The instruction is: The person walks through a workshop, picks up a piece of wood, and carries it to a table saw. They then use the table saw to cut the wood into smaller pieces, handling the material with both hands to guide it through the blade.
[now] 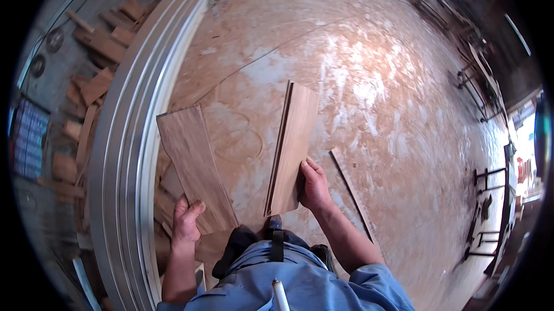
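My left hand [187, 220] is closed on the lower left edge of a wide brown wooden board [199, 167], its thumb lying over the face. The board leans, its top end toward the upper left. To the right of it, my right hand [313, 183] grips a second wooden board [297, 143] by its right edge, fingers partly hidden behind. A dark grooved line runs down that board's left side; whether it is one board or two stacked, I cannot tell. The two boards are held apart from each other, above the floor.
A long ribbed metal-edged bench or panel [133, 132] runs along my left. Beyond it lie several wood offcuts [98, 86]. A narrow wooden strip [352, 195] lies on the dusty floor [323, 40] at my right. Dark metal racks [487, 178] stand at the far right.
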Demonstrator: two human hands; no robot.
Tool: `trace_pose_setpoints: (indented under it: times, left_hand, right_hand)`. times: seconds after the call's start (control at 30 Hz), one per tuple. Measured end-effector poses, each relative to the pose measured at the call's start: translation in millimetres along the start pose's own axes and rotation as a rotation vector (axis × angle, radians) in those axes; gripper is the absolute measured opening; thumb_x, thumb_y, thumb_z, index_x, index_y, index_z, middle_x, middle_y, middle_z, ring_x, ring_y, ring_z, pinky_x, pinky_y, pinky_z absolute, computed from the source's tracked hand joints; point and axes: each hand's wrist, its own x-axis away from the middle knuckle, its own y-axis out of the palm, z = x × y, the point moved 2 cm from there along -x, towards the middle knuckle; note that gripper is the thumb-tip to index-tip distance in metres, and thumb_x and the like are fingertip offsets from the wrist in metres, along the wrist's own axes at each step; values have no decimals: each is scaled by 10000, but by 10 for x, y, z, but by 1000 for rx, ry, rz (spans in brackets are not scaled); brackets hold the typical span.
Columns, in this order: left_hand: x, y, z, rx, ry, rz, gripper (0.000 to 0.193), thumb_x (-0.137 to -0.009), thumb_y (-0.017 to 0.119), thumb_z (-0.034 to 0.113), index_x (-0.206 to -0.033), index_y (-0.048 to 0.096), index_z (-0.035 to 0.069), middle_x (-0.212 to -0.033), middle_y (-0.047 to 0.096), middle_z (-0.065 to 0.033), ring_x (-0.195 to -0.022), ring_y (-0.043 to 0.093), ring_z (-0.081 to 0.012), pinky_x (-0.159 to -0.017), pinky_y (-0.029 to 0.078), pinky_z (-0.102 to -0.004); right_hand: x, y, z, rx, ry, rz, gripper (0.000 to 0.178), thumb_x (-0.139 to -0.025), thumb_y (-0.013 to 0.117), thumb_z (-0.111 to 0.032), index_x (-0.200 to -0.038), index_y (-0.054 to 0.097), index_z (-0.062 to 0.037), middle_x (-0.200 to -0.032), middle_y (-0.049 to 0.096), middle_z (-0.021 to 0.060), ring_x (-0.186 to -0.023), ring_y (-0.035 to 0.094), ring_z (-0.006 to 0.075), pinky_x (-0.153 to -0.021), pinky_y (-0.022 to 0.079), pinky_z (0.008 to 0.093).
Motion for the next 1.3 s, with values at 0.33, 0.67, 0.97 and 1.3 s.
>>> trace_pose_setpoints:
  times: [0.33,0.67,0.97,1.3]
  left_hand:
    - [-2839,2149,-289,-155,-114,-220,403,-821,565,8,-1223,540,30,-1101,622,-34,-940,576,-100,-860,451,-248]
    - [-5818,5591,-146,-16,-199,-561,455,-844,565,19,-1287,464,-3,-1168,584,-62,-1038,559,-139,-923,443,-290]
    - [-8402,7855,-469,-34,-277,-583,346,-896,566,84,-1235,522,26,-1162,624,-81,-1028,603,-171,-911,473,-311]
    - [-11324,9857,-767,-384,91,-502,259,-906,618,139,-1137,579,29,-992,646,-26,-879,591,-106,-767,482,-278]
  right_hand:
    - [-1635,-1566,-1961,-166,-162,276,267,-978,474,-211,-1149,571,-30,-994,647,60,-892,621,150,-785,509,314]
    - [-2148,-3996,-3150,-188,-335,1026,338,-945,492,-253,-1125,541,29,-1028,610,129,-909,617,262,-804,524,435]
    - [-3859,-5913,-3892,-544,-132,1501,451,-935,510,-267,-1223,485,80,-1177,584,181,-1063,593,333,-899,504,496]
    - [-6947,-6940,-7498,148,-245,1347,349,-904,506,-229,-1058,557,81,-994,627,141,-869,616,284,-785,496,450]
